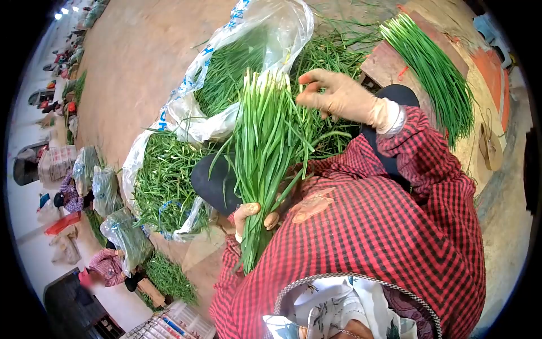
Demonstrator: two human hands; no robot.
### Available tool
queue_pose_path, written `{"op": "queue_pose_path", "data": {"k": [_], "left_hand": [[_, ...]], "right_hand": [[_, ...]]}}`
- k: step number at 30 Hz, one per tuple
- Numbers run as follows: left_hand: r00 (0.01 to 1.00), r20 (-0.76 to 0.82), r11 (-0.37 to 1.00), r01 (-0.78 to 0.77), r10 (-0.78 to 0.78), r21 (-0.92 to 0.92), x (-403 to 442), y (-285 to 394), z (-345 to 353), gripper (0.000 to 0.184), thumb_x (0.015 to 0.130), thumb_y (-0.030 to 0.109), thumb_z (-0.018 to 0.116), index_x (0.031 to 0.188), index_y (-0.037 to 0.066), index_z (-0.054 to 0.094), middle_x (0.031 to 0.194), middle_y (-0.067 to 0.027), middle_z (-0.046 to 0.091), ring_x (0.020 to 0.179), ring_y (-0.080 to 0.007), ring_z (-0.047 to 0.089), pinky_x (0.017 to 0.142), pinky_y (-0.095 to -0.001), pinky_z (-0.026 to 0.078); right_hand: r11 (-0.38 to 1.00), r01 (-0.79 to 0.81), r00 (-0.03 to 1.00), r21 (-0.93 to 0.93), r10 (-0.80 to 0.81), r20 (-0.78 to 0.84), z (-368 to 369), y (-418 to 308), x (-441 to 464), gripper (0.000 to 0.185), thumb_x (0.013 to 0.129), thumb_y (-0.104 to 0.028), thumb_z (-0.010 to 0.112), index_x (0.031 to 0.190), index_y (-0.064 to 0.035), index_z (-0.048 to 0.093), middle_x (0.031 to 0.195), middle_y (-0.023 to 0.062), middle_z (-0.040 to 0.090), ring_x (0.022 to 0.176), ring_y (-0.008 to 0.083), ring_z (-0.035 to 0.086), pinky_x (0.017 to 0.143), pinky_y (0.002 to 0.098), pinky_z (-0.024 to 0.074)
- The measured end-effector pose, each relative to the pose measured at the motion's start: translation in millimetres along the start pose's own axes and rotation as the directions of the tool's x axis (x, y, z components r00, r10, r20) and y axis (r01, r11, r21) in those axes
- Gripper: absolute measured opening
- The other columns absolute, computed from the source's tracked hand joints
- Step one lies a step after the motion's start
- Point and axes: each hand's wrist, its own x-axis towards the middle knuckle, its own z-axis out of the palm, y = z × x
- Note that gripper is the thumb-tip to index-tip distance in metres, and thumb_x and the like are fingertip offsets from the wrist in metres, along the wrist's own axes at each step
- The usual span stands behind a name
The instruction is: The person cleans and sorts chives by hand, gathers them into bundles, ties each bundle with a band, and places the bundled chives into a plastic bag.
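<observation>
My left hand (pixel 255 219), in a pale glove, is wrapped around the lower leafy part of a bunch of garlic chives (pixel 265 135). The bunch stands nearly upright in front of me, its pale cut ends at the top. My right hand (pixel 341 97), gloved too, is beside those pale ends with thumb and forefinger apart and the other fingers curled. A stalk tip shows near its fingertips; whether they touch it I cannot tell. On a board to my right lies a large, neat bundle of chives (pixel 435 73).
A clear plastic bag (pixel 291 34) of loose greens lies open ahead, with another heap of greens (pixel 166 181) at left. More cut greens (pixel 333 62) lie behind my right hand. A sandal (pixel 490 146) is at far right. Other people (pixel 107 266) sit among filled bags at left.
</observation>
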Motion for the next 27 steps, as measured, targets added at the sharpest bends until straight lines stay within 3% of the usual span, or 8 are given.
{"op": "queue_pose_path", "data": {"k": [2,5,8,11,17,20,24,27], "left_hand": [[0.998,-0.066,0.998,0.027,-0.024,0.052,2,-2,3,0.059,0.079,0.025,0.063,0.125,-0.009,0.048,0.098,-0.0176,0.062,0.059,-0.0163,0.053,0.052,-0.0286,0.041],[0.983,-0.185,0.985,0.021,0.011,0.171,5,-9,11,0.056,0.078,0.025,0.063,0.122,-0.009,0.051,0.090,-0.0150,0.064,0.059,-0.0156,0.053,0.053,-0.0273,0.040],[0.969,-0.242,0.957,0.018,0.054,0.288,6,-9,15,0.052,0.078,0.025,0.064,0.118,-0.008,0.055,0.077,-0.0113,0.064,0.058,-0.0153,0.053,0.053,-0.0261,0.040],[0.972,-0.217,0.965,-0.032,0.091,0.261,5,-7,19,0.049,0.078,0.019,0.064,0.119,-0.008,0.055,0.077,-0.0114,0.066,0.061,-0.0162,0.057,0.057,-0.0265,0.045],[0.940,-0.329,0.921,0.049,0.088,0.386,11,-2,49,0.063,0.074,0.005,0.064,0.134,-0.003,0.047,0.127,-0.0163,0.058,0.114,-0.0232,0.058,0.102,-0.0352,0.042],[0.938,-0.280,0.890,-0.057,0.203,0.453,15,-7,54,0.052,0.074,0.004,0.065,0.125,-0.004,0.055,0.108,-0.0125,0.068,0.093,-0.0201,0.066,0.089,-0.0332,0.051],[0.960,-0.271,0.941,0.023,0.074,0.338,10,-2,45,0.056,0.073,0.005,0.065,0.127,-0.003,0.054,0.113,-0.0128,0.066,0.098,-0.0207,0.064,0.091,-0.0336,0.049],[0.971,-0.240,0.957,0.072,-0.003,0.280,4,-4,9,0.063,0.071,0.008,0.061,0.132,-0.004,0.047,0.114,-0.0152,0.064,0.099,-0.0224,0.063,0.091,-0.0334,0.047]], "right_hand": [[0.994,-0.073,0.993,-0.087,0.081,0.089,13,-8,-3,0.109,0.077,-0.067,0.065,0.144,0.0082,0.024,0.125,0.0293,0.053,0.078,0.0241,0.066,0.070,0.0297,0.0556],[0.900,0.203,0.972,-0.385,-0.234,-0.033,47,32,17,0.115,0.078,-0.070,0.061,0.138,0.0198,0.021,0.125,0.0378,0.049,0.107,0.0431,0.060,0.094,0.0399,0.0484],[0.998,-0.034,0.985,-0.044,0.041,0.170,50,22,13,0.087,0.087,-0.051,0.061,0.142,0.0086,0.029,0.117,0.0262,0.058,0.095,0.0313,0.065,0.082,0.0411,0.0525],[0.998,-0.030,0.990,0.060,0.021,0.139,50,27,13,0.066,0.086,-0.031,0.060,0.135,0.0076,0.039,0.100,0.0216,0.063,0.072,0.0256,0.063,0.067,0.0398,0.0522],[0.980,-0.023,0.994,-0.198,0.001,-0.113,56,40,29,0.053,0.083,-0.021,0.057,0.125,0.0097,0.048,0.104,0.0302,0.062,0.098,0.0405,0.062,0.090,0.0424,0.0473],[0.929,0.048,0.985,-0.367,-0.105,-0.136,45,52,44,0.043,0.085,-0.017,0.050,0.121,0.0072,0.055,0.104,0.0301,0.064,0.102,0.0412,0.062,0.095,0.0420,0.0466],[0.925,-0.093,0.985,-0.369,0.032,-0.169,13,52,53,0.038,0.084,-0.020,0.047,0.109,0.0006,0.066,0.105,0.0257,0.066,0.102,0.0398,0.062,0.092,0.0419,0.0474],[0.969,0.068,0.950,-0.239,-0.136,-0.281,-15,63,57,0.028,0.085,-0.018,0.048,0.094,0.0016,0.066,0.080,0.0113,0.067,0.064,0.0182,0.057,0.067,0.0328,0.0486]]}}
